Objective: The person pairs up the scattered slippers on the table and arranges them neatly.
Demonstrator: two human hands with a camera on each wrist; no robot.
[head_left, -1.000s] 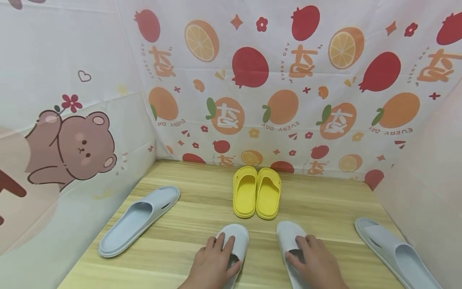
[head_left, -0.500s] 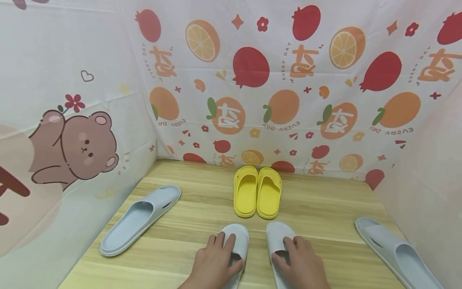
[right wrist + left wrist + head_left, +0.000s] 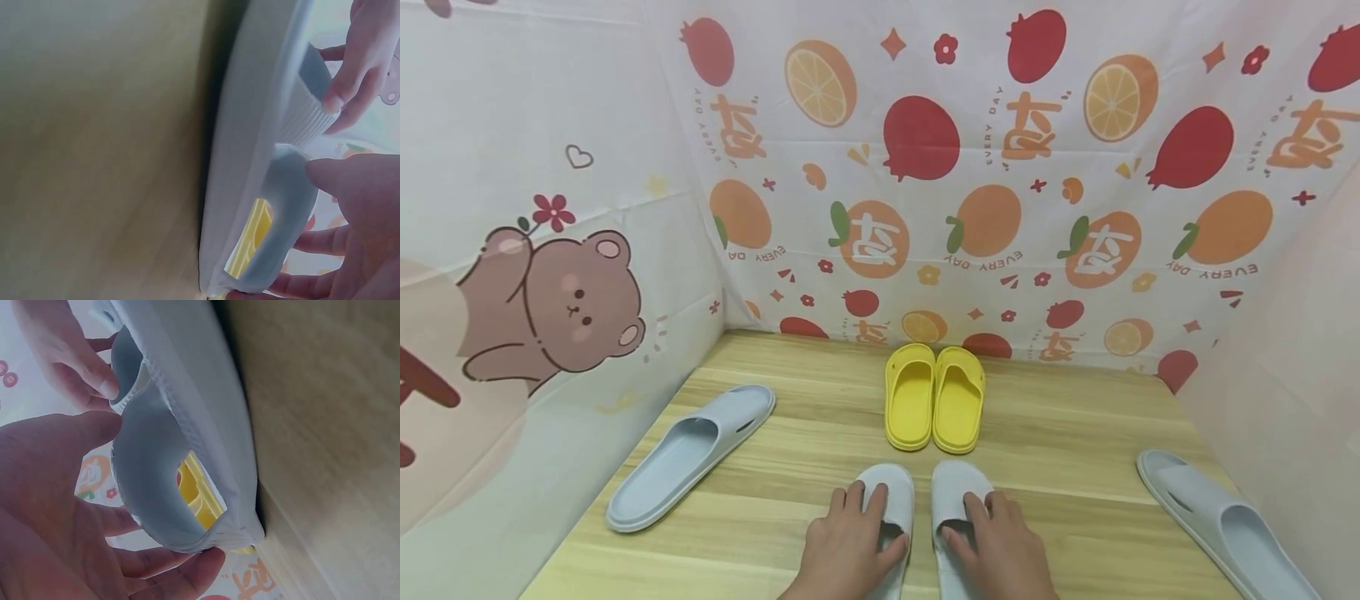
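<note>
Two pale grey slippers stand side by side at the front, toes forward, a narrow gap between them. My left hand (image 3: 846, 542) grips the left grey slipper (image 3: 897, 492) by its strap, thumb at the strap's opening edge and fingers over its outer side. Likewise, my right hand (image 3: 1009, 546) holds the right grey slipper (image 3: 953, 482) across the strap. In the left wrist view the thumb (image 3: 100, 430) touches the strap's rim. The right wrist view shows the other strap (image 3: 284, 194) between thumb and fingers. Both soles lie flat on the wooden surface (image 3: 820, 417).
A pair of yellow slippers (image 3: 910, 404) stands together ahead, near the fruit-print back cloth (image 3: 925, 217). One light blue slipper (image 3: 696, 454) lies slanted at the left; another light blue slipper (image 3: 1232, 521) is by the right wall. A bear-print cloth (image 3: 580, 308) borders the left side.
My right hand has slid the right grey slipper leftward, closer to the left one, and it points straighter ahead. The left hand and its slipper have barely moved.
</note>
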